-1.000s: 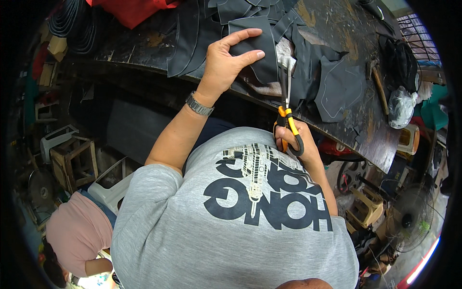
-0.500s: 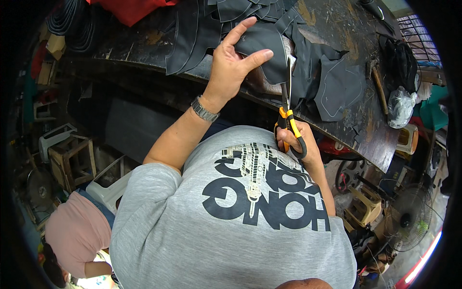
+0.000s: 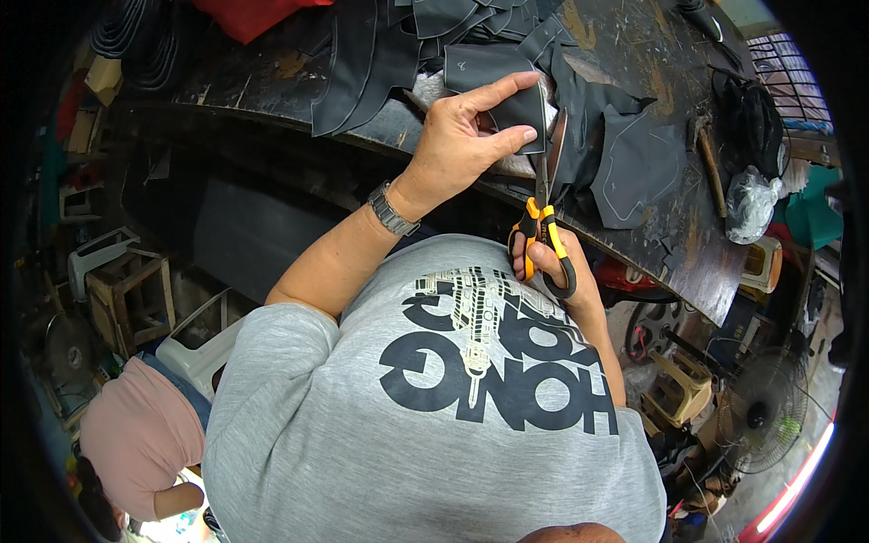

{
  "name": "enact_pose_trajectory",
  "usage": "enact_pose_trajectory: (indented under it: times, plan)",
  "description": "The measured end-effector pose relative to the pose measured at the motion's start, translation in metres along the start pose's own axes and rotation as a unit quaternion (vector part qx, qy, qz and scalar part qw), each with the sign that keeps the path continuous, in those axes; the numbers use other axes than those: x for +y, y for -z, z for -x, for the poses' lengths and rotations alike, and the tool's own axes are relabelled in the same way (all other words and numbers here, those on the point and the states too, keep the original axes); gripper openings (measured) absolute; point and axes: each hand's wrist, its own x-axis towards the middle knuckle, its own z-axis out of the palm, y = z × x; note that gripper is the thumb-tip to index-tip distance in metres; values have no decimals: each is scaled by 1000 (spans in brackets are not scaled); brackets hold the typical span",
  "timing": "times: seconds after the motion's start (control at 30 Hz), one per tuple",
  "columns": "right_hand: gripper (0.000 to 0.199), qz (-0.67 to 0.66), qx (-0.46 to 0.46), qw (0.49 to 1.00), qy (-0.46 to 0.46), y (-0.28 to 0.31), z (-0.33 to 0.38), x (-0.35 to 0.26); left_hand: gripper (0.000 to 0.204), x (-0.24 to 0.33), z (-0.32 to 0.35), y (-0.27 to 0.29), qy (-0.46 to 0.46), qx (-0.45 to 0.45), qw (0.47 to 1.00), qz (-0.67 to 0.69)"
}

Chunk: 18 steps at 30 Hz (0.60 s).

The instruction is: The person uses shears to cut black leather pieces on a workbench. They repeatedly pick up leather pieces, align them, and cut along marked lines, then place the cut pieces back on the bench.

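Observation:
My left hand [image 3: 466,136], with a metal watch [image 3: 392,211] on its wrist, holds a dark grey leather-like piece [image 3: 520,109] at the table edge. Thumb and forefinger lie along it with a gap between them; the other fingers are mostly hidden. My right hand [image 3: 572,262] is closed round the yellow and black handles of a pair of scissors [image 3: 541,222]. Their blades point away from me and stand apart, right beside the piece's right edge. A larger dark sheet with pale marked lines [image 3: 635,163] lies to the right.
Cut dark pieces [image 3: 358,68] lie heaped along the worn black table [image 3: 647,54]. On its right are a hammer [image 3: 712,167], a clear plastic bag [image 3: 753,204] and a black bag [image 3: 756,113]. Stools [image 3: 131,299], a fan [image 3: 762,412] and another person [image 3: 140,434] are around below.
The left hand has come lower and to the right, its thumb and forefinger nearer together. The piece under it has shifted and bent. The scissor blades have spread apart.

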Motion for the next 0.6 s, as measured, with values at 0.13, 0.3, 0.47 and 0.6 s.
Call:
enact_pose_trajectory:
  times: [0.13, 0.3, 0.47, 0.6]
  plan:
    - [49, 3, -2, 1000, -10, 1, 0, 0, 55, 0, 4, -2, 13, 1, 1000, -4]
    - [52, 46, 7, 999, -2, 2, -2, 1, 58, -3, 5, -2, 11, 2, 999, -34]
    - [52, 76, 22, 997, 12, 0, -4, 1, 58, -3, 6, -4, 23, 0, 999, -45]
    - [45, 66, 39, 997, 5, -1, -2, 0, 59, 0, 7, -4, 56, -15, 998, -40]
